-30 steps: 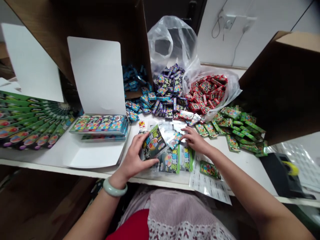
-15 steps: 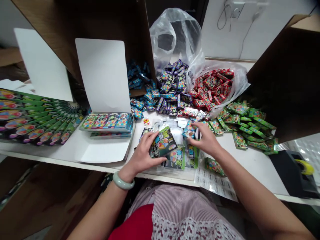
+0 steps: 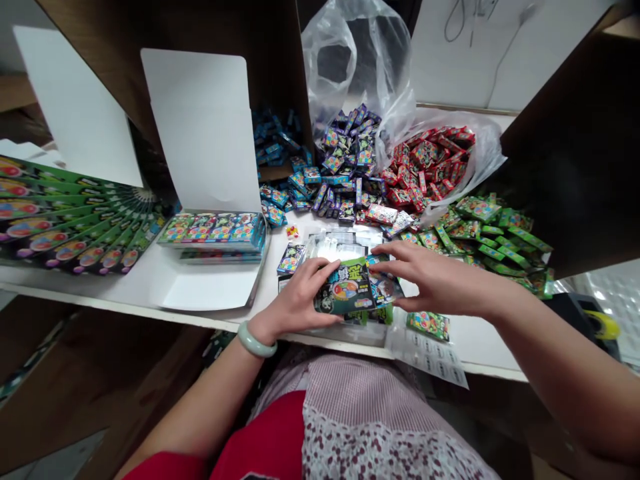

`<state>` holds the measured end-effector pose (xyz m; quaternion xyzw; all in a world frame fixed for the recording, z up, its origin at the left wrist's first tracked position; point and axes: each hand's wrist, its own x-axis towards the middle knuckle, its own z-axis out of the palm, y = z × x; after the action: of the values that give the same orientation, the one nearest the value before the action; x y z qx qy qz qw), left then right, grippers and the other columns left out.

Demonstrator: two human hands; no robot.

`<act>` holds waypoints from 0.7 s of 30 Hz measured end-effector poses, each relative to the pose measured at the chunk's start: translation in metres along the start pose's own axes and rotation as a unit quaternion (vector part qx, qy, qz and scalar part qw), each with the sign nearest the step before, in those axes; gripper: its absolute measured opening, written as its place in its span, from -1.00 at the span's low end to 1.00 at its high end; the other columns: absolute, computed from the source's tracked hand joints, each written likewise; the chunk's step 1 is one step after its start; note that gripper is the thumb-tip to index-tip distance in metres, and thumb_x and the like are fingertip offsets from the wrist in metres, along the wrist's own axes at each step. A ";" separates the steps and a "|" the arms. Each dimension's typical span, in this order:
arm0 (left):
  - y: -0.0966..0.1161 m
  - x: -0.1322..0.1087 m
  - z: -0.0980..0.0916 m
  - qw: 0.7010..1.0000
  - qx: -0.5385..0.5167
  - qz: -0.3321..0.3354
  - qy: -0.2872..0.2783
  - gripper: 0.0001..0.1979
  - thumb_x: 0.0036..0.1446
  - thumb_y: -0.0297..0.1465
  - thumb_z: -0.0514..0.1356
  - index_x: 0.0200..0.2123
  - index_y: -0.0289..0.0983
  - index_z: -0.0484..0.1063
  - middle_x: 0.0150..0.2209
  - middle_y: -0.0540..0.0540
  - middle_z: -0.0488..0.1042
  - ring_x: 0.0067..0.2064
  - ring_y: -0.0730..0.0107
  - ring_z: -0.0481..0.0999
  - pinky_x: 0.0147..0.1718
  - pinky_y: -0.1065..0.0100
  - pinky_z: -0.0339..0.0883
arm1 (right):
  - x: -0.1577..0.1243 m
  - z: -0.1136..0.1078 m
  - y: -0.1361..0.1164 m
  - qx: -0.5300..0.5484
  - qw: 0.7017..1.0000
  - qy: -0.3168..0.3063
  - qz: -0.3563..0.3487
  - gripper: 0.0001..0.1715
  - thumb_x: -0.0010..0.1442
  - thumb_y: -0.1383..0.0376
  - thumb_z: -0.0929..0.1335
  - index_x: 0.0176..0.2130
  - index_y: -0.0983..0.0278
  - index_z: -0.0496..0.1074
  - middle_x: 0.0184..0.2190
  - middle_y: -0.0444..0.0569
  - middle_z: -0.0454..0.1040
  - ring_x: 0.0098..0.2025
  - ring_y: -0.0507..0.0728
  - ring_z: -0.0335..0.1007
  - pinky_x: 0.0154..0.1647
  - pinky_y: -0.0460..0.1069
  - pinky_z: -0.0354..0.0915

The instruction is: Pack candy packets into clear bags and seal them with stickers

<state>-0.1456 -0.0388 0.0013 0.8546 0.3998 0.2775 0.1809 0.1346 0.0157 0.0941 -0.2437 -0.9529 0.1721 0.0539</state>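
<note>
My left hand (image 3: 299, 295) is closed on a flat black-and-green candy packet (image 3: 347, 288), thumb on its top edge and fingers under it. At the packet's right side my right hand (image 3: 431, 277) grips a small blue candy box (image 3: 384, 285) between thumb and fingertips. Box and packet meet edge to edge; whether the box goes inside is hidden. Beneath them lie more black-and-green packets (image 3: 356, 317) in clear plastic, mostly covered by my hands. A dark small box (image 3: 291, 259) rests just left of the plastic.
Behind my hands are heaps of blue boxes (image 3: 299, 181), purple boxes (image 3: 350, 157), red boxes (image 3: 431, 167) and green boxes (image 3: 505, 233). An open white carton (image 3: 210, 288) holding small boxes stands left, beside fanned green cartons (image 3: 75, 227). A sticker sheet (image 3: 435, 360) and tape dispenser (image 3: 580, 313) are right.
My right hand has brought the blue box down against the right side of the packet. The packet has turned more level in my left hand. The view has shifted slightly.
</note>
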 end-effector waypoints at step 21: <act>0.039 0.016 0.025 0.895 -0.350 -0.188 0.203 -0.53 0.22 -0.37 0.17 0.17 -0.13 0.15 -0.09 -0.12 0.40 -0.12 0.30 0.50 -0.17 0.26 0.47 | 0.013 0.075 -0.020 0.454 0.769 0.386 0.231 -0.39 0.05 0.21 0.46 0.04 0.05 0.19 0.05 -0.01 0.32 -0.29 0.02 0.42 -0.20 0.01 0.45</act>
<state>-0.0988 -0.0522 0.0080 0.5701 0.4580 0.5280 0.4318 0.1002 -0.0174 0.0318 -0.4496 -0.5778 0.4831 0.4802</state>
